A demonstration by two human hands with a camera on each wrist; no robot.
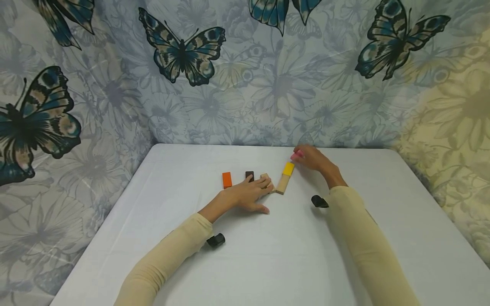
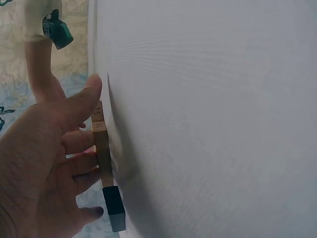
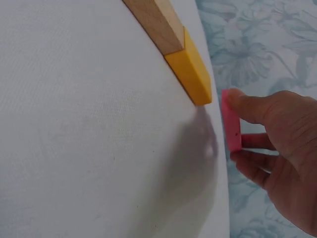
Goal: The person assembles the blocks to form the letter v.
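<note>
My right hand (image 1: 313,159) pinches a small pink block (image 3: 231,120) between thumb and fingertips, off the table near the far edge. Just on the near side of it lies a yellow block (image 1: 289,169), end to end with a plain wooden block (image 1: 282,185). My left hand (image 1: 249,196) spreads its fingers over more wooden blocks (image 2: 103,153), partly hiding them; the fingers look to touch these. A dark block (image 1: 249,174) stands by the left fingertips, at the end of that row in the left wrist view. Farther left sits an orange block (image 1: 227,180).
A white-covered table (image 1: 268,263) spreads under both arms, its far edge meeting a butterfly-patterned backdrop (image 1: 237,97). Black wrist cameras hang below the left sleeve (image 1: 164,255) and the right sleeve (image 1: 363,238).
</note>
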